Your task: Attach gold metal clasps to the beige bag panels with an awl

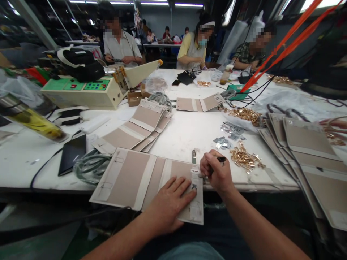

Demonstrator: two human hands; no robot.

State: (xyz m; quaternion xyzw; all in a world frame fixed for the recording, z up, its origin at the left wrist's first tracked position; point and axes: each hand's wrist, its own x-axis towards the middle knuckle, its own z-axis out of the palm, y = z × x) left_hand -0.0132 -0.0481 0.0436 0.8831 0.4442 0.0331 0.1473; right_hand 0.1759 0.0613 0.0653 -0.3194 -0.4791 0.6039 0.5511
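Note:
A beige bag panel [130,173] with white strips lies at the near table edge, its right end overhanging. My left hand [173,198] rests flat on its right half, fingers spread. My right hand [217,169] is closed around a slim black-ended tool [221,159], over the panel's right edge; its tip is hidden. Small metal plates [194,187] show on the white strip there. Just beyond the panel stands a nail clipper-like metal piece [194,156]. Gold metal fittings [245,157] and thin silver plates [222,143] lie in heaps right of my hand.
Stacked beige panels with grey cord handles [132,131] lie at left, and more panels [311,155] overhang the table at right. Also at left are a phone-like black slab [72,154], a bottle [35,121] and a cream machine [81,94]. Orange straps [282,47] hang at right. Co-workers sit opposite.

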